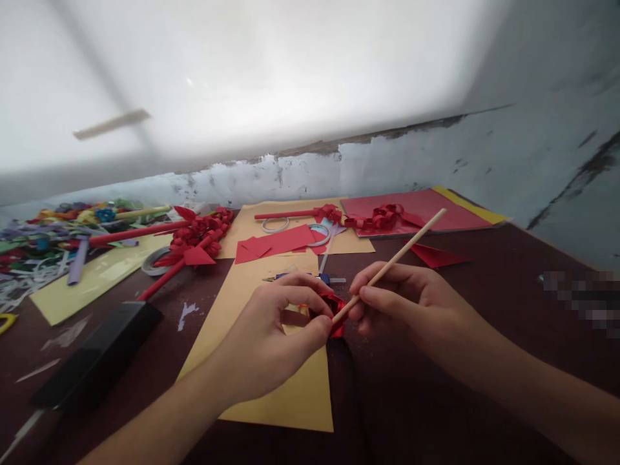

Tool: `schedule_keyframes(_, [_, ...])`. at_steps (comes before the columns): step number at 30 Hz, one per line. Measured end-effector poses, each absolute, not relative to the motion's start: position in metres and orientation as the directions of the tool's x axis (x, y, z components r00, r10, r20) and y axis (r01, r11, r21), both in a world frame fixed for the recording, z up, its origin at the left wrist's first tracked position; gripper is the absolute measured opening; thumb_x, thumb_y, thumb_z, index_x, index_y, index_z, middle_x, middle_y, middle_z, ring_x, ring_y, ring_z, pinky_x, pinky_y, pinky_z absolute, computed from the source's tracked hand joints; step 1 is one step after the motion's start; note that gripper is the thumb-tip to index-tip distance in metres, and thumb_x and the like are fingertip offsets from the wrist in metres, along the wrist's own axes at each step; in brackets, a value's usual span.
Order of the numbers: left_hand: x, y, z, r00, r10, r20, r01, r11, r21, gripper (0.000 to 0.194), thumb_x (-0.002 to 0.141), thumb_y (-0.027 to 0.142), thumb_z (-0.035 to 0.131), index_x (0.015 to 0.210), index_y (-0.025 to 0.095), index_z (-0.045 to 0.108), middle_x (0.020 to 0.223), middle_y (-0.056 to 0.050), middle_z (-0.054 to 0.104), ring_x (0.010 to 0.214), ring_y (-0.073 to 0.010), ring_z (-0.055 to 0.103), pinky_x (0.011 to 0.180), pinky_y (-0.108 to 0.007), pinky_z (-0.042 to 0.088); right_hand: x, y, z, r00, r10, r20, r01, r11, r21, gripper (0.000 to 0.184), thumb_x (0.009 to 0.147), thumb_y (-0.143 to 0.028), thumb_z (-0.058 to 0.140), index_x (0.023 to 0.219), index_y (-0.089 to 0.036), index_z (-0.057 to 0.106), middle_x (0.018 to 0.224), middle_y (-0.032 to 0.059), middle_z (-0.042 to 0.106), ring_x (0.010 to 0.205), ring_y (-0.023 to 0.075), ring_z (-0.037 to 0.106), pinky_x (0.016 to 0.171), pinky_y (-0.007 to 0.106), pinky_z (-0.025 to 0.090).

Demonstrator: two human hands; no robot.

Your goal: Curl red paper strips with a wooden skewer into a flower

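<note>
My right hand [402, 294] pinches a thin wooden stick [407, 247] that slants down to the left. The stick's lower end meets a folded red paper strip [338, 330], which the fingertips of my left hand [276, 336] grip. Part of the red paper is hidden behind the left fingers. Just beyond that hand lies a blue tool with a pointed metal tip and a clear stick [325, 279], perhaps a glue gun, partly covered. Beneath the left hand a tan paper sheet [290, 407] rests on the dark table.
Red paper flowers on stems [198, 239] lie at left, beside a tape roll [155, 261] and a heap of coloured paper strips [43, 239]. A black box-shaped device [97, 355] sits front left. Red sheets [436, 206] and curled red strips [382, 218] lie near the wall.
</note>
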State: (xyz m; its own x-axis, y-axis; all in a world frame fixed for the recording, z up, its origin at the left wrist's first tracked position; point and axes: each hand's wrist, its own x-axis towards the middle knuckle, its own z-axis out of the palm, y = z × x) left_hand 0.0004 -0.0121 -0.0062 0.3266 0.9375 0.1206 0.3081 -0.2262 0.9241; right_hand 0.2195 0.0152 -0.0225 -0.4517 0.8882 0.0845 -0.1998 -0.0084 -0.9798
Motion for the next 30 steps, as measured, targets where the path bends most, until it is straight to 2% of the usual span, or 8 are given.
schedule_keyframes(19, [0.0023, -0.0117, -0.0067, 0.296, 0.947, 0.127, 0.302, -0.219, 0.928, 0.009, 0.081, 0.015, 0.073, 0.073, 0.016, 0.076, 0.107, -0.007, 0.066, 0.092, -0.0172, 0.071, 0.072, -0.022, 0.063, 0.22, 0.0138, -0.0217, -0.439, 0.893, 0.094, -0.127, 0.042, -0.991, 0.016, 0.095, -0.038, 0.078, 0.095, -0.022, 0.075, 0.082, 0.0009, 0.08, 0.069, 0.0127, 0.072, 0.068, 0.022, 0.055])
schedule_keyframes(26, [0.0018, -0.011, -0.0093, 0.283, 0.953, 0.111, 0.31, -0.2, 0.929, 0.009, 0.079, 0.012, 0.074, 0.072, 0.017, 0.074, 0.111, -0.007, 0.068, 0.095, -0.0176, 0.07, 0.074, -0.023, 0.064, 0.2204, 0.0143, -0.0181, -0.378, 0.916, 0.133, 0.078, 0.175, -0.981, 0.03, 0.096, -0.046, 0.074, 0.078, -0.023, 0.078, 0.076, 0.0011, 0.076, 0.068, 0.0147, 0.068, 0.069, 0.025, 0.053])
schedule_keyframes(30, [0.0013, -0.0115, -0.0102, 0.289, 0.949, 0.124, 0.327, -0.219, 0.919, 0.008, 0.08, 0.012, 0.074, 0.074, 0.017, 0.075, 0.112, -0.006, 0.068, 0.097, -0.0173, 0.07, 0.075, -0.022, 0.063, 0.2213, 0.0139, -0.018, -0.373, 0.921, 0.112, 0.115, 0.166, -0.979, 0.036, 0.096, -0.051, 0.073, 0.073, -0.023, 0.076, 0.072, 0.0013, 0.074, 0.062, 0.0144, 0.064, 0.063, 0.026, 0.051])
